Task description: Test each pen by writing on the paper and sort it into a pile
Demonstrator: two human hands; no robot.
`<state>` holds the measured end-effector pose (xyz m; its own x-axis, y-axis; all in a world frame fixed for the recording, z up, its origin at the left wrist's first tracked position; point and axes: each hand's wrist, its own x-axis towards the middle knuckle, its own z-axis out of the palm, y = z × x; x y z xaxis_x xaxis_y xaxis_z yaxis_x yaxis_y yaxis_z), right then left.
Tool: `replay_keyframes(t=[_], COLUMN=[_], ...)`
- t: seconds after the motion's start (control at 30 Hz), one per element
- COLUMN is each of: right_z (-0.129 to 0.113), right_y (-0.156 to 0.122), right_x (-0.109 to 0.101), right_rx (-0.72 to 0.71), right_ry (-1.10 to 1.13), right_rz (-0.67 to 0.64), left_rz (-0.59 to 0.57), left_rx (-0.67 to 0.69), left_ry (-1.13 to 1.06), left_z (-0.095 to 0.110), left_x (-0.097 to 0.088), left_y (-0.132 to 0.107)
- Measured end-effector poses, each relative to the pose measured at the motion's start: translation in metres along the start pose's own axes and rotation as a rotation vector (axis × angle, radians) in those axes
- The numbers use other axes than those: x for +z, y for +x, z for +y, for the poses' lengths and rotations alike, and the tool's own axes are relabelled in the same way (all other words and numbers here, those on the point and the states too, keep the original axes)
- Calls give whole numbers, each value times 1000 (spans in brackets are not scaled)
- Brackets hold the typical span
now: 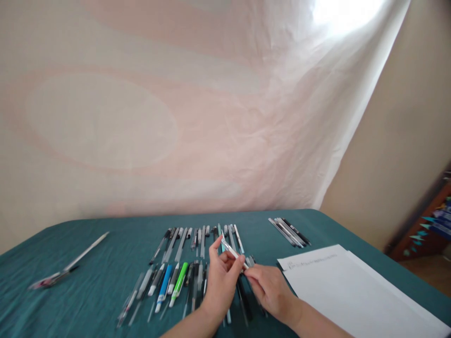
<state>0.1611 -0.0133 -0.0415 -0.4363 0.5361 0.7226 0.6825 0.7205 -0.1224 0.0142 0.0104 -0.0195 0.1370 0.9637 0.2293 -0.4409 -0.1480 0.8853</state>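
Observation:
My left hand [221, 281] and my right hand [269, 288] meet over the middle of a table under a teal cloth [105, 263]. Together they pinch a slim white pen [233, 252], held slanted above the other pens. The left fingers close on its middle and the right fingers close on its lower end. Beneath the hands lie two rows of several pens [183, 258], among them a green one [179, 281] and a blue one [164, 287].
White paper sheets [345, 291] with a line of scribbles at the top lie to the right. A small bunch of pens [289, 231] rests at the far right. A lone long pen [66, 268] lies far left. A pale sheet [176, 117] hangs behind the table.

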Motion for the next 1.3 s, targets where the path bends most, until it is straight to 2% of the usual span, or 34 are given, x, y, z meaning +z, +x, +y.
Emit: replay_keyframes(t=[0.43, 0.7, 0.93, 1.0, 1.13, 1.23, 1.3], right_z=[2, -5, -6, -5, 15, 49, 75], right_y=[1, 9, 20, 24, 25, 19, 11], right_x=[0, -13, -18, -21, -35, -49, -57], right_rx=[-1, 46, 232, 306, 407, 512, 612], right_ry=[-5, 52, -104, -138, -144, -207, -310], right_rz=[-26, -75, -85, -113, -144, -149, -197], left_rz=[39, 86, 180, 174, 96, 44, -41], left_rx=[-77, -63, -7, 0, 14, 57, 123], left_ry=[-47, 5, -3, -13, 40, 316, 532], left_z=[8, 3, 2, -1, -8, -9, -6], left_x=[4, 2, -4, -4, -4, -5, -6], left_y=[2, 3, 11, 11, 6, 0, -4])
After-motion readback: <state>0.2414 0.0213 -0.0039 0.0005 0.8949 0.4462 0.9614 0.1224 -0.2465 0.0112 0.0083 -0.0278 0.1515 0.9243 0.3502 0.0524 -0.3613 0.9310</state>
